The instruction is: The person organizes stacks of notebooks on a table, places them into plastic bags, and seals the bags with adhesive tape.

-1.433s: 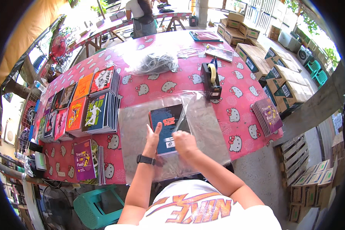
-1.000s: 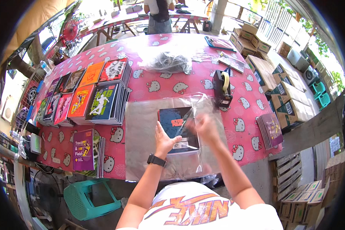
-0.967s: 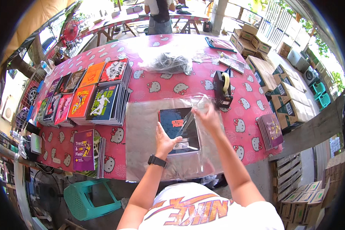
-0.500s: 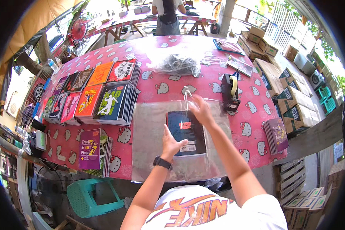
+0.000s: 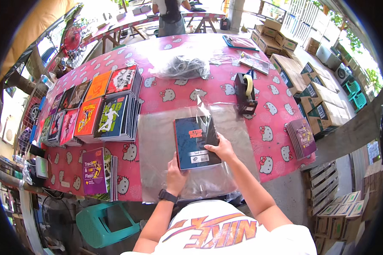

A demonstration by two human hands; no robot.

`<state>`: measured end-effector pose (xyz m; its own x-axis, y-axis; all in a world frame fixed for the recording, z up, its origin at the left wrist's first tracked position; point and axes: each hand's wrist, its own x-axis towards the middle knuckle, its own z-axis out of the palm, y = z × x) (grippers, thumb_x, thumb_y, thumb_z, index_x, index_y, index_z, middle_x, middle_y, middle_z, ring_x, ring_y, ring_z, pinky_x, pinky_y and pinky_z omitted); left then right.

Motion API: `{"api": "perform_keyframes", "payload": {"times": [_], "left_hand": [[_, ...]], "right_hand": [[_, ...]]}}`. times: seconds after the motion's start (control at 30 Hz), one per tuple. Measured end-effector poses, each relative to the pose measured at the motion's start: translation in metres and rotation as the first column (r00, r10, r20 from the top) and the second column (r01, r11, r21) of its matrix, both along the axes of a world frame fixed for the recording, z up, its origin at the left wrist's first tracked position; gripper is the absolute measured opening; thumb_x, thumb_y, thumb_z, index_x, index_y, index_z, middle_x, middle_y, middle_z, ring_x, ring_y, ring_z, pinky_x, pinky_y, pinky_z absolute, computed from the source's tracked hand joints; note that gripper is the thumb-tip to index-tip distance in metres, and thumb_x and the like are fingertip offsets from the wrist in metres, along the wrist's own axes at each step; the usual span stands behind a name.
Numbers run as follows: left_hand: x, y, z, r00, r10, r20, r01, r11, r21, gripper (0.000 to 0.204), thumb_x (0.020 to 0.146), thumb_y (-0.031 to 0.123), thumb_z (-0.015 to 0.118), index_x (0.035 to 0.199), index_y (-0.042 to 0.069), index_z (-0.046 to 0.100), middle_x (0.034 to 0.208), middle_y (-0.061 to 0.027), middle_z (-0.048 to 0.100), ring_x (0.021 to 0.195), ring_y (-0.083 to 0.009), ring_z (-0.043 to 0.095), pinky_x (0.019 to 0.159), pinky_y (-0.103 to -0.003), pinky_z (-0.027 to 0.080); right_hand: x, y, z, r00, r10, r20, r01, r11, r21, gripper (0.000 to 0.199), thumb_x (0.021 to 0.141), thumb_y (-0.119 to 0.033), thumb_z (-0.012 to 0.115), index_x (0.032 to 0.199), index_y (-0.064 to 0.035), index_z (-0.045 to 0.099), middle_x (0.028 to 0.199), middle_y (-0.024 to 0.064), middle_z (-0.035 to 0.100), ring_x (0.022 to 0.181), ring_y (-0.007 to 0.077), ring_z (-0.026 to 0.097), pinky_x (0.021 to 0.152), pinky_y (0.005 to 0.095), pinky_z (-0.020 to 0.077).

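A dark blue spiral notebook (image 5: 189, 146) with a red title and a white label lies in front of me, over a clear plastic sheet (image 5: 157, 127) spread on the table. My left hand (image 5: 175, 176) grips the notebook's lower left edge, its fingers partly hidden beneath. On the right side, my right hand (image 5: 222, 148) clasps the opposite edge with the thumb on the cover. A shiny clear plastic piece rises over the notebook's top right corner. Whether one notebook or a stack is held, I cannot tell.
Stacks of colourful notebooks (image 5: 89, 117) stand at the left, with a purple-topped stack (image 5: 94, 172) nearer. A black tape dispenser (image 5: 245, 95) is at the right, beyond it a plastic bundle (image 5: 181, 67). Another notebook stack (image 5: 301, 138) sits by the right edge. Cartons (image 5: 323, 108) line the floor.
My right hand has come down from the notebook's top to its right edge. My left hand has slid from the cover to the lower left edge. The whole view has shifted slightly.
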<state>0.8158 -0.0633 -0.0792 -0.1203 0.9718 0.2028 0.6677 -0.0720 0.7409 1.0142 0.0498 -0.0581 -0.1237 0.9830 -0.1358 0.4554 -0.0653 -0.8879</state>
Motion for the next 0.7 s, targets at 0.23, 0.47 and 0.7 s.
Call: {"api": "perform_keyframes", "payload": {"times": [0.23, 0.47, 0.7], "left_hand": [[-0.005, 0.067, 0.037, 0.812, 0.192, 0.551, 0.046, 0.921, -0.387, 0.102, 0.066, 0.045, 0.071, 0.135, -0.009, 0.019, 0.127, -0.0285, 0.043, 0.117, -0.036, 0.045, 0.095, -0.041, 0.038], [0.023, 0.073, 0.007, 0.869, 0.349, 0.352, -0.255, 0.924, -0.285, 0.087, 0.079, 0.051, 0.061, 0.132, -0.01, 0.029, 0.118, -0.0297, 0.051, 0.114, -0.0361, 0.049, 0.095, -0.037, 0.038], [-0.003, 0.071, -0.025, 0.615, 0.385, 0.688, -0.296, 0.922, -0.25, 0.049, 0.093, 0.034, 0.047, 0.117, -0.009, 0.052, 0.117, -0.0167, 0.057, 0.105, -0.0168, 0.054, 0.089, -0.028, 0.041]], "right_hand": [[-0.014, -0.005, 0.021, 0.987, 0.019, 0.159, -0.016, 1.0, -0.019, 0.068, 0.061, -0.027, 0.081, 0.116, -0.0007, 0.049, 0.099, 0.0158, 0.064, 0.09, 0.0246, 0.063, 0.081, 0.0325, 0.0483], [0.004, -0.002, 0.015, 0.974, 0.024, 0.227, -0.025, 1.0, 0.003, 0.095, 0.054, -0.039, 0.083, 0.125, 0.0043, 0.037, 0.104, 0.0231, 0.06, 0.101, 0.0335, 0.057, 0.087, 0.0384, 0.0449], [-0.023, -0.021, 0.016, 0.75, 0.068, 0.657, -0.289, 0.928, 0.234, 0.084, 0.08, -0.052, 0.049, 0.142, -0.0051, 0.018, 0.15, 0.0143, 0.005, 0.139, 0.0268, -0.001, 0.104, 0.0612, 0.0061]]}}
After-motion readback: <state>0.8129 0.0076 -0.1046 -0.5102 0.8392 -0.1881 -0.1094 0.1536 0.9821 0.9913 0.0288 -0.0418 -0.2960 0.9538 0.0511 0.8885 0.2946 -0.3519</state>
